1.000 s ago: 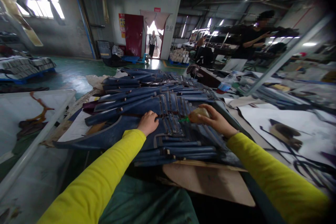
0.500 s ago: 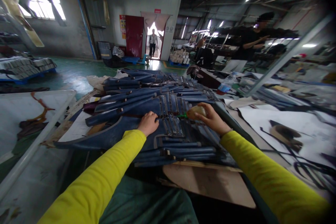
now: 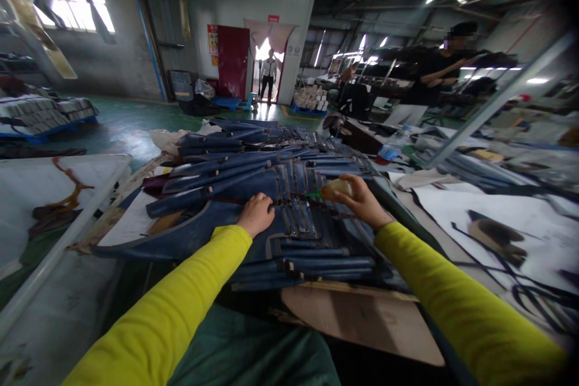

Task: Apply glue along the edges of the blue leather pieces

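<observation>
Your right hand (image 3: 362, 200) is wrapped around a small tan squeeze bottle (image 3: 335, 189), fingers curled over its rounded, smooth body so only the forward end shows. The bottle lies nearly level, long axis running right to left, with its thin green nozzle (image 3: 313, 195) pointing left toward your other hand and resting just above the dark blue pieces (image 3: 253, 178). Your left hand (image 3: 256, 213) is a loose fist, knuckles pressed down on the top piece just beside the nozzle tip. The pieces are long, curved, leather-like strips with paler stitched edges, fanned in an overlapping stack on the workbench (image 3: 357, 319).
</observation>
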Available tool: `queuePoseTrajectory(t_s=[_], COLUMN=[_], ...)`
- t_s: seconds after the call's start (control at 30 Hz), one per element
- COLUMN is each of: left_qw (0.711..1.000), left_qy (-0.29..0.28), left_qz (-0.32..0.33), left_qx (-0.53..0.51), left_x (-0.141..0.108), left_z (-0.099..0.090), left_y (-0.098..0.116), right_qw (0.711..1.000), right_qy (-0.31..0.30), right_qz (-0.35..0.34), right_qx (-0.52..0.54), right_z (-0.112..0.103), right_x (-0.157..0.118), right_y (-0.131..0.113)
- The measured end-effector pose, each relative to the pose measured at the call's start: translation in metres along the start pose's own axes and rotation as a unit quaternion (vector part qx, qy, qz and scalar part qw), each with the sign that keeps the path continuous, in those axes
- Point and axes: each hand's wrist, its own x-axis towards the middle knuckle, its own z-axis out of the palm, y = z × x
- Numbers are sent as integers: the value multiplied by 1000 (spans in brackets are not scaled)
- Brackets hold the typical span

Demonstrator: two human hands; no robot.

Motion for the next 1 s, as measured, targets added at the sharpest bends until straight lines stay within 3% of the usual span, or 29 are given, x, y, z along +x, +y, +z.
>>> queuePoseTrajectory(t_s=[0.57,1.0], left_qw=[1000,1000], left_qy=[-4,4], left_qz=[-3,2], left_qx=[-4,-10], left_x=[0,1], left_z=[-1,-1], left_y=[2,0], right_qw=[996,992], right_qy=[71,126], right_qz=[-22,-8], right_qx=[-43,-33], right_z=[21,23], right_x=[47,77], right_y=[16,20])
